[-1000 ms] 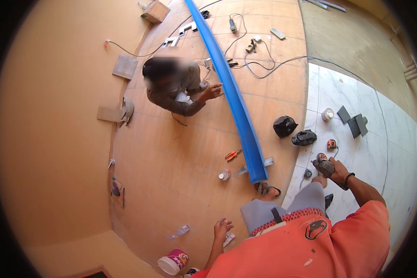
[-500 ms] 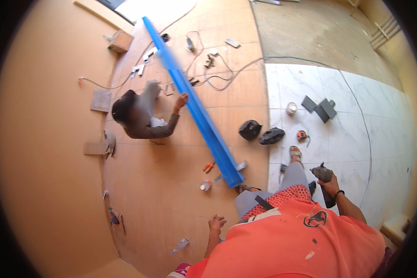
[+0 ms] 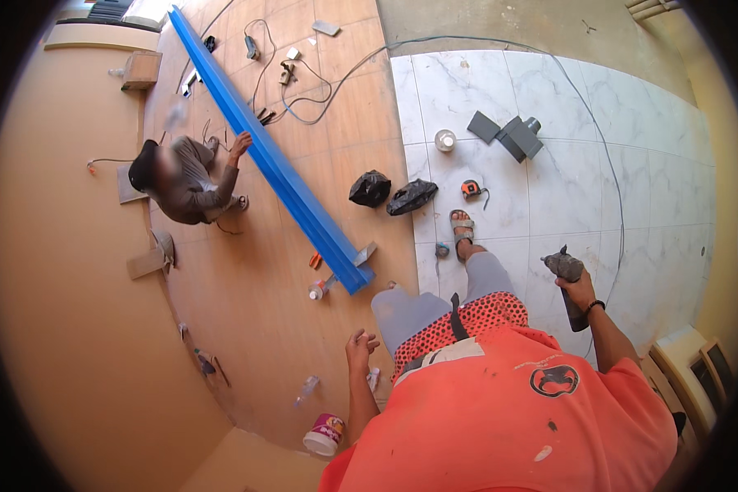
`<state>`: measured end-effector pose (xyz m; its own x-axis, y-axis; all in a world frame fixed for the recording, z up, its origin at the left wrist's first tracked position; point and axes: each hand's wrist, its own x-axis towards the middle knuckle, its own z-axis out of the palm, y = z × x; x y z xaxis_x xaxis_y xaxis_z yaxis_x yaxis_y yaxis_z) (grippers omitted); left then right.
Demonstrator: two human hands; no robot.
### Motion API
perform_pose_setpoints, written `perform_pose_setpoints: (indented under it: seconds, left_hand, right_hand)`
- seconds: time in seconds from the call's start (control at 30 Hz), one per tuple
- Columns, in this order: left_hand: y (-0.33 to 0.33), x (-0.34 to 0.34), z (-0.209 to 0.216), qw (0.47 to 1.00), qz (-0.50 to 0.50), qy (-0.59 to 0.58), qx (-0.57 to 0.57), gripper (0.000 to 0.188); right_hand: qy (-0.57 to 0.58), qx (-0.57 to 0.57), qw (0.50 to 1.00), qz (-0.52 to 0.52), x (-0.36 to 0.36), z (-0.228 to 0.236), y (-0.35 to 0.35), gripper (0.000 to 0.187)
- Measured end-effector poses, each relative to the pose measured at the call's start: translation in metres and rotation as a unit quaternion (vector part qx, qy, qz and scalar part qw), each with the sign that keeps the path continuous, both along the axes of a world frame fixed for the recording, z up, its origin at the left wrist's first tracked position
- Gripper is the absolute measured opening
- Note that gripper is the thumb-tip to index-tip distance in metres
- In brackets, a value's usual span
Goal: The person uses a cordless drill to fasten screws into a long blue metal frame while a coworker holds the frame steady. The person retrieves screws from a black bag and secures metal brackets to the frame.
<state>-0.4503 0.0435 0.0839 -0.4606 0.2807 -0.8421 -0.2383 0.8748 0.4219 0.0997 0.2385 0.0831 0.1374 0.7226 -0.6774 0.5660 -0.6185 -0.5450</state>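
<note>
My right hand (image 3: 580, 291) is closed round a dark, dusty cordless drill (image 3: 564, 264), held out over the white tiles at my right side. The drill's nose points to the left and a black base hangs below my fist. My left hand (image 3: 359, 351) hangs empty by my left hip, its fingers loosely apart. Ahead and to the left, a long blue metal profile (image 3: 295, 193) stretches diagonally across the floor, with a small grey bracket (image 3: 366, 253) at its near end. A crouching person (image 3: 193, 184) touches the profile with one hand.
Two black plastic bags (image 3: 371, 189) lie ahead of my feet. An orange tape measure (image 3: 471, 189), a clear jar (image 3: 444, 140) and grey metal pieces (image 3: 512, 138) sit on the tiles. A cable (image 3: 348, 78) runs across the floor. A bucket (image 3: 325, 433) stands behind my left arm.
My view has turned and shifted, so the profile and floor items appear farther left and higher. The bucket shows more fully. The drill remains in my right hand.
</note>
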Motion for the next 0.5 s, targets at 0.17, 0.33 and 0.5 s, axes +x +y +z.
perform_pose_setpoints:
  seconds: [0.17, 0.33, 0.5]
  left_hand:
    - [0.017, 0.013, 0.009, 1.0, -0.014, 0.001, -0.005, 0.047]
    - [0.042, 0.035, 0.009, 1.0, -0.022, -0.006, -0.019, 0.048]
    - [0.051, 0.045, -0.009, 1.0, 0.004, -0.024, 0.012, 0.047]
  right_hand:
    - [0.0, 0.006, 1.0, 0.026, 0.022, 0.008, 0.026, 0.053]
    - [0.017, -0.026, 0.999, -0.007, 0.024, 0.006, 0.028, 0.05]
    - [0.065, -0.039, 0.997, 0.013, 0.004, 0.018, 0.042, 0.05]
